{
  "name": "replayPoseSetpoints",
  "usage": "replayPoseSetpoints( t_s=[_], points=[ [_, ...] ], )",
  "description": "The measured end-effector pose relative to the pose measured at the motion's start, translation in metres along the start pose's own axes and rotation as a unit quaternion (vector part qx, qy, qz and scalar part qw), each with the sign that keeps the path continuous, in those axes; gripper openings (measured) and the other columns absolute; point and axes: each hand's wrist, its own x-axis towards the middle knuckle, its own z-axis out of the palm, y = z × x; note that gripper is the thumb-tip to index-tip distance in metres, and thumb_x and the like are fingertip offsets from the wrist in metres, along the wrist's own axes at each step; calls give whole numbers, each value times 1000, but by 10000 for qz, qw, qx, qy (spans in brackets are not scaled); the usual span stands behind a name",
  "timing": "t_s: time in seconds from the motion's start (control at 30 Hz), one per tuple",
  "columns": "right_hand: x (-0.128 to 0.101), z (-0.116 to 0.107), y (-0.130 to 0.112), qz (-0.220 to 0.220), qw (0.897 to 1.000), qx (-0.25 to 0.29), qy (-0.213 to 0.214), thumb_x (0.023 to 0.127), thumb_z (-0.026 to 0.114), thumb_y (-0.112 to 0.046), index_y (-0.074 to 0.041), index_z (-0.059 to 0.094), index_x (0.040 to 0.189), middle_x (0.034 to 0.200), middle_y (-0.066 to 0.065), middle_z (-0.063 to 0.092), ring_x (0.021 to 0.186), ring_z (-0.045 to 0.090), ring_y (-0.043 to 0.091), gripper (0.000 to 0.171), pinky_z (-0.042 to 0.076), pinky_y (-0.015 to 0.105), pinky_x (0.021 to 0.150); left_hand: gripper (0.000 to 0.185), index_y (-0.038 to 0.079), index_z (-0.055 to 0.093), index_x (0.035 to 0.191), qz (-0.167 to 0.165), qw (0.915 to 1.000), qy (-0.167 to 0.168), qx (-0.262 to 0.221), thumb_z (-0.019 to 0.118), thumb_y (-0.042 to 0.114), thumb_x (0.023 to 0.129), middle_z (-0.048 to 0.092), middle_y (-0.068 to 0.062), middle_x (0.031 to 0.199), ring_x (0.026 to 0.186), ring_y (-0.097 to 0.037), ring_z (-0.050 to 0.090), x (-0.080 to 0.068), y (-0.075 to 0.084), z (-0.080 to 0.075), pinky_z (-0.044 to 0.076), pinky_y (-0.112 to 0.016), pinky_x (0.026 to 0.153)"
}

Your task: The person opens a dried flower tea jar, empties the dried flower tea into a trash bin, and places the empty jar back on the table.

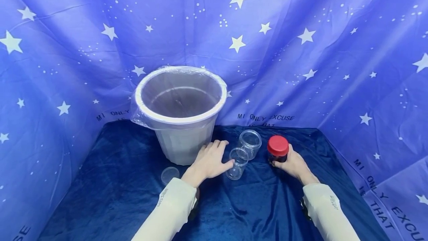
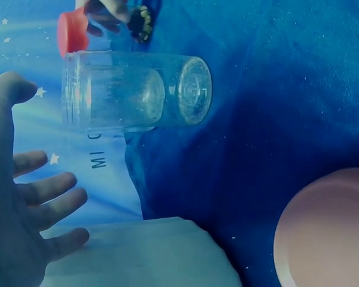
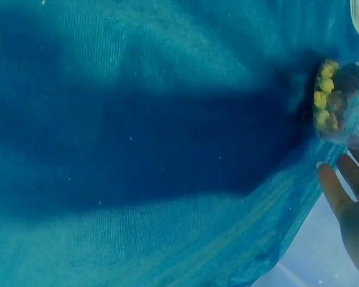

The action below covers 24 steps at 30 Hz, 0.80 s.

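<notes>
A person's two hands at a worktop (image 1: 254, 211) draped in dark blue cloth. The right hand (image 1: 295, 164) grips a red-lidded jar (image 1: 278, 153) near the rear edge, toward the rear right corner; its thumb lies across the front of the jar and its fingers (image 3: 335, 191) are clamped around the side. Yellow pieces (image 3: 323, 98) and dark pieces (image 3: 347, 81) show through the clear wall; whether the base touches the cloth cannot be told. The left hand (image 1: 210, 159) holds nothing, its fingers (image 2: 51, 186) extended and apart, the thumb pointing toward the front clear jar (image 1: 235, 170). This jar stands upright and uncapped, between the two hands; just behind it, nearer the rear edge, is the rear clear jar (image 1: 252, 144), also upright and uncapped. Contact between the pair cannot be judged. Left of centre, by the rear edge, stands a pale bin (image 1: 182, 144) with a transparent liner (image 1: 138, 116) folded over its rim. A clear disc (image 1: 169, 176) lies flat between the bin and the front edge, beside the left sleeve (image 1: 167, 211). A blue curtain (image 1: 187, 10) printed with white stars and lettering encloses the rear and side edges.
</notes>
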Motion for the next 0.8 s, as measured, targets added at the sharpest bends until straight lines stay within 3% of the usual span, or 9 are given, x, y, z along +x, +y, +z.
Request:
replayPoseSetpoints(
  t_s=[0.33, 0.6, 0.8],
  points=[
    [0, 7, -7, -470, 9983, 302, 190, 71, 79, -13, 10, 31, 135, 126, 37, 54, 114, 56, 52, 83, 43, 63, 98, 62, 15, 50, 137, 46, 9991, -230, 360, 57, 54, 90, 60, -8, 128, 116, -27, 59, -4, -1, -4, 47, -46, 95],
    [-3, 11, -12, -892, 9943, 445, 379, 69, 79, -1, 13, 31, 135, 129, 38, 47, 122, 48, 53, 82, 38, 65, 102, 62, 15, 50, 137, 161, 9987, -117, 461, 58, 53, 89, 61, -7, 127, 113, -28, 60, -7, 0, -4, 48, -46, 93],
    [-2, 8, -8, -812, 9948, 505, 348, 71, 80, -1, 13, 29, 135, 131, 39, 46, 123, 47, 54, 83, 37, 64, 103, 63, 15, 48, 138, 158, 9988, -126, 437, 58, 53, 89, 60, -8, 129, 115, -28, 60, -8, 0, -7, 47, -46, 95]
  ],
)
